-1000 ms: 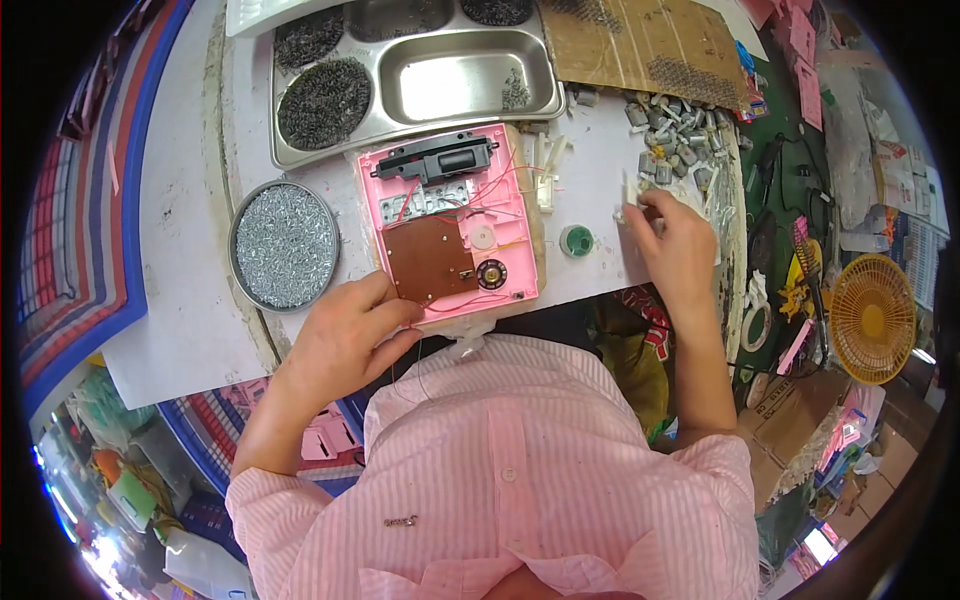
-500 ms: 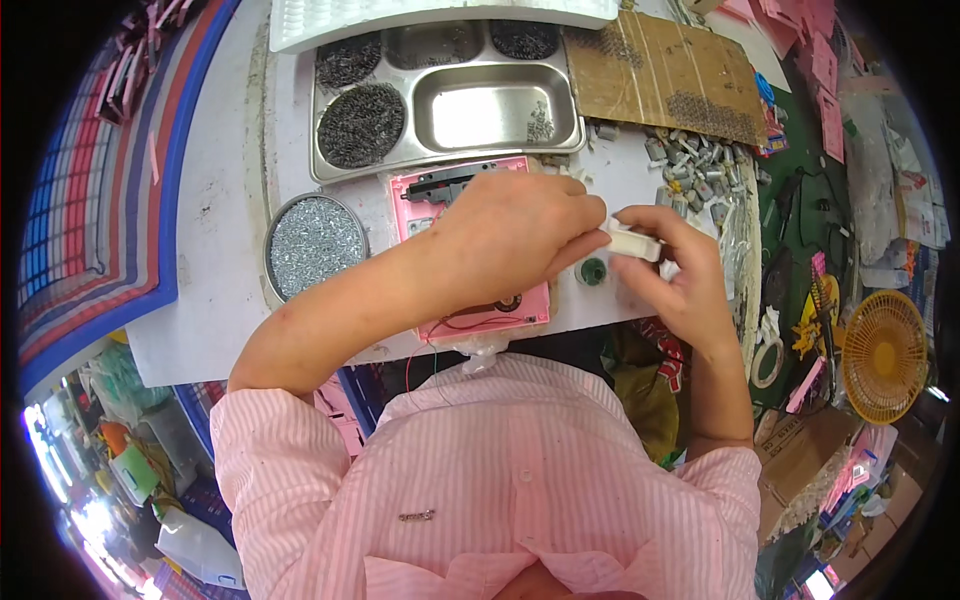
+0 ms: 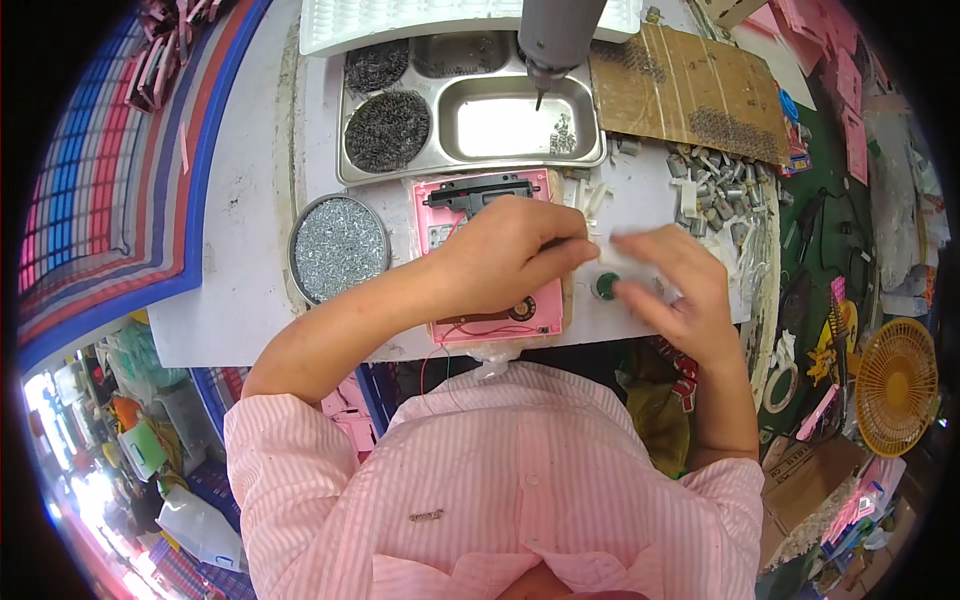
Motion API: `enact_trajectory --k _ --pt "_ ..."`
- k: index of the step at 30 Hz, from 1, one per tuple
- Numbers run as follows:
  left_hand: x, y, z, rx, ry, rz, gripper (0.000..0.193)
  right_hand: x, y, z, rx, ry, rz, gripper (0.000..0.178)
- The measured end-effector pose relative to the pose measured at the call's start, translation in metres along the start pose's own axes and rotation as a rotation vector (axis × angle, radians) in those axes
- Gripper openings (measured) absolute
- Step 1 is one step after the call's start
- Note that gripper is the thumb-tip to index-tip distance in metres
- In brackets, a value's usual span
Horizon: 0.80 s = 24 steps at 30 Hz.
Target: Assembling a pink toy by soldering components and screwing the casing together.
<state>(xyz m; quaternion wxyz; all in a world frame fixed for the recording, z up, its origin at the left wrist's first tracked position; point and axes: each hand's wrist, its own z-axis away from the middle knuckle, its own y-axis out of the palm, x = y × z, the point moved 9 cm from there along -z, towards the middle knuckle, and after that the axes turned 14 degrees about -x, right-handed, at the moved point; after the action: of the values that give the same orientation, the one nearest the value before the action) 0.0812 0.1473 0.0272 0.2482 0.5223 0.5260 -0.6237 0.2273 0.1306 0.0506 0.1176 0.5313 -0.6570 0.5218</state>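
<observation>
My left hand is over a shallow pink plastic casing, thumb and fingertips pressed together; what they pinch, if anything, is too small to make out. A long black plastic part lies across the casing's far end, and red wires run at its near end. To the right, my right hand is blurred, with thumb and fingers apart and nothing visible between them. Between the two hands stands a small round container with green in it. A white plastic piece lies beyond my right hand, beside small metal motors.
A hanging electric screwdriver points down over a steel compartment tray holding dark springs. A round tin of small silvery screws sits left of the casing. Cardboard with small metal bits lies at far right, below white foam.
The white piece has left my right hand, whose fingers have spread. The screwdriver has come into view at the top. The whole scene has shifted slightly right in the picture.
</observation>
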Motion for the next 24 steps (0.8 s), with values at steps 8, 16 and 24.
enact_trajectory --k 8,16,24 --pt "0.035 -0.098 -0.035 -0.308 0.222 -0.749 0.014 -0.046 -0.037 0.031 -0.249 0.454 -0.049 0.028" --pt "0.103 -0.131 -0.102 -0.210 0.160 -1.080 0.016 -0.051 -0.018 0.031 -0.215 0.478 -0.108 0.031" --pt "0.127 -0.131 -0.133 -0.078 -0.128 -1.099 0.017 -0.027 -0.006 0.008 -0.141 0.284 -0.121 0.032"
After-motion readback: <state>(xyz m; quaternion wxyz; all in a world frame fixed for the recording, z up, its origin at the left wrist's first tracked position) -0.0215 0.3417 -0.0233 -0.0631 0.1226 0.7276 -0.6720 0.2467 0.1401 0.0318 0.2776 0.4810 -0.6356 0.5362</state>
